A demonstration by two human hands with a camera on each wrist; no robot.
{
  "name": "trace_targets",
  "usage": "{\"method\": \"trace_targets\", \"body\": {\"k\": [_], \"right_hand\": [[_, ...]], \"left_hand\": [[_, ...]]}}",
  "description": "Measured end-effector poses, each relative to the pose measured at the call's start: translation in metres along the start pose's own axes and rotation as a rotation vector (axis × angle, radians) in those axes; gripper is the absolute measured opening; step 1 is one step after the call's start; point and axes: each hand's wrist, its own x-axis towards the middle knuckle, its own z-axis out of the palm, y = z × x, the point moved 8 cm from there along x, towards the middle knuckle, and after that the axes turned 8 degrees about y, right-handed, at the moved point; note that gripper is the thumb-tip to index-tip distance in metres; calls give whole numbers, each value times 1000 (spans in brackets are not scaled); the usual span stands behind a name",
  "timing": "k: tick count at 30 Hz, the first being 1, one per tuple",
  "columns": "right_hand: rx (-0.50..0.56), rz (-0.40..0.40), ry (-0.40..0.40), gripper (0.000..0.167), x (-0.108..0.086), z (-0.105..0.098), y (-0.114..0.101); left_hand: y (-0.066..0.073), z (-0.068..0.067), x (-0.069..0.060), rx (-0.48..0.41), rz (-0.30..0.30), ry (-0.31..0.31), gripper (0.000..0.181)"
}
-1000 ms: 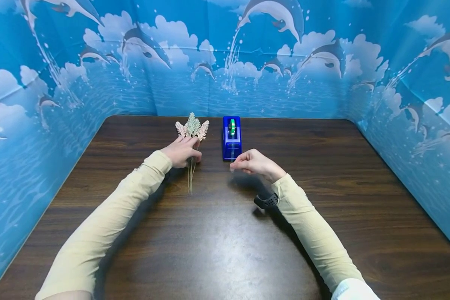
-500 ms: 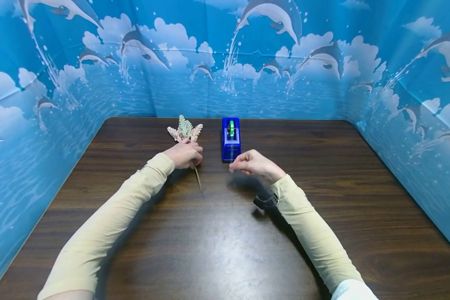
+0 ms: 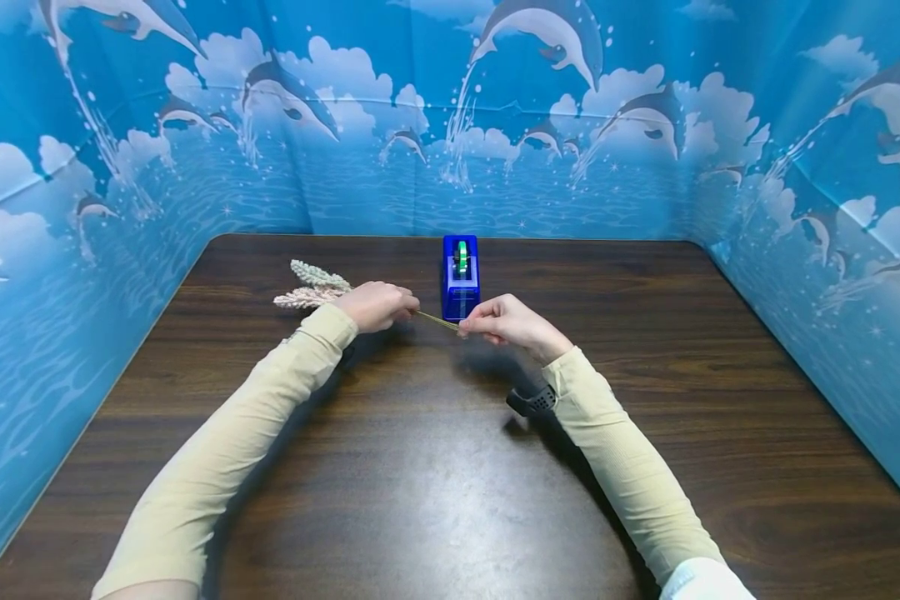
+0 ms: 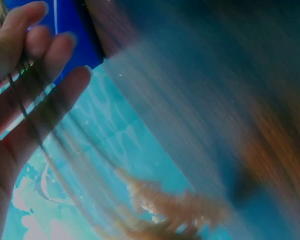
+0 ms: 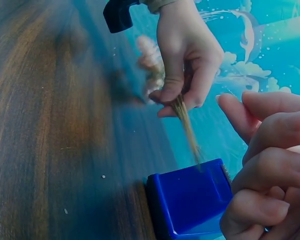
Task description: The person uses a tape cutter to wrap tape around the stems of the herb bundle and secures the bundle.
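My left hand (image 3: 382,306) pinches a small bundle of dried-flower sprigs by their thin stems (image 3: 435,318). The fluffy pink and pale green heads (image 3: 311,297) point left, and the stem ends point right toward my other hand. In the left wrist view the flower heads (image 4: 165,202) are blurred. My right hand (image 3: 513,323) holds the end of a clear tape strip between thumb and forefinger, just in front of the blue tape dispenser (image 3: 461,298). The strip is barely visible. In the right wrist view the stem ends hang over the dispenser (image 5: 192,200), close to my right fingertips.
A green-cored tape roll (image 3: 462,257) sits in the dispenser near the far edge of the dark wooden table (image 3: 607,283). A blue dolphin-print curtain (image 3: 360,167) surrounds the back and sides. A black wrist device (image 3: 531,403) hangs under the right wrist.
My left hand has turned the sprigs from heads-away to heads-left, swinging the stem ends right, up to the right fingertips. The right hand has stayed nearly still at the dispenser.
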Motion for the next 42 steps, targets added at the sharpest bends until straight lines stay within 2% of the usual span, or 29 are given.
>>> {"method": "trace_targets", "body": {"k": [4, 9, 14, 20, 24, 28, 36, 39, 42], "right_hand": [[-4, -15, -6, 23, 0, -1, 2], [1, 0, -20, 22, -2, -1, 6], [-1, 2, -29, 23, -4, -2, 8], [-5, -4, -41, 26, -6, -7, 5], [31, -21, -15, 27, -6, -18, -1], [97, -37, 51, 29, -8, -33, -5], [134, -56, 111, 32, -10, -39, -7], [127, -28, 113, 30, -9, -37, -3], [87, -10, 76, 29, -10, -31, 1]], "left_hand": [[-1, 4, 3, -44, -75, -30, 15], [-1, 9, 3, -107, -185, -28, 20], [5, 6, 5, -153, -253, -14, 27], [10, -1, 8, -187, -319, -7, 25], [12, -2, 9, -268, -361, -10, 30], [12, 1, 9, -330, -408, -19, 41], [9, -4, 6, -245, -527, 15, 35], [10, -3, 5, -249, -527, 14, 34], [12, 0, 6, -253, -512, 8, 33]]}}
